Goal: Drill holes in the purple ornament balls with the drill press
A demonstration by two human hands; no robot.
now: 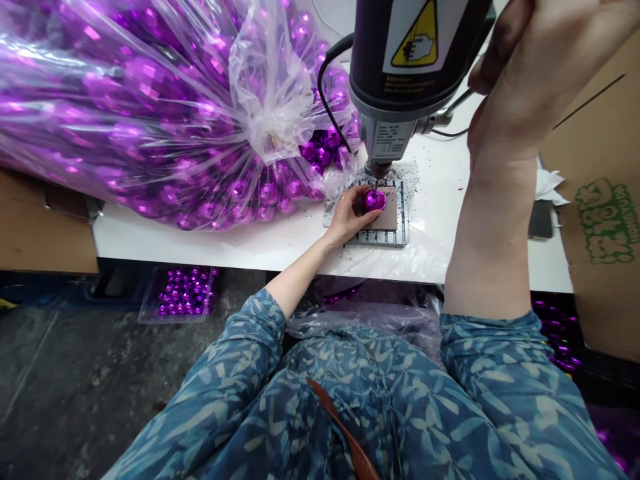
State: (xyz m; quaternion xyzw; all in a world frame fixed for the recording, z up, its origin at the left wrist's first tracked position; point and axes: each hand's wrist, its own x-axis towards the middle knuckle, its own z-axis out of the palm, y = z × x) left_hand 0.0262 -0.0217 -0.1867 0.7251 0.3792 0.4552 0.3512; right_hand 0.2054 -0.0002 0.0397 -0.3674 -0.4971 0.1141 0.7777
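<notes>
Purple ball (375, 199) sits under the drill (390, 100), our left hand (346, 215) clamping it between fingers; our right hand's (523, 70) grip, far right, we can't tell.

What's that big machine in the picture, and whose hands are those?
The camera sits on a person's head and looks down, so these are that person's own hands. The big machine looks like a drill press, which makes holes. The left hand holds a shiny purple ball under the drill bit, over a brown board on a grooved metal base. The right hand is up beside the machine; what it grips is hard to see. On the white table is a big clear plastic bag of purple balls.
</notes>
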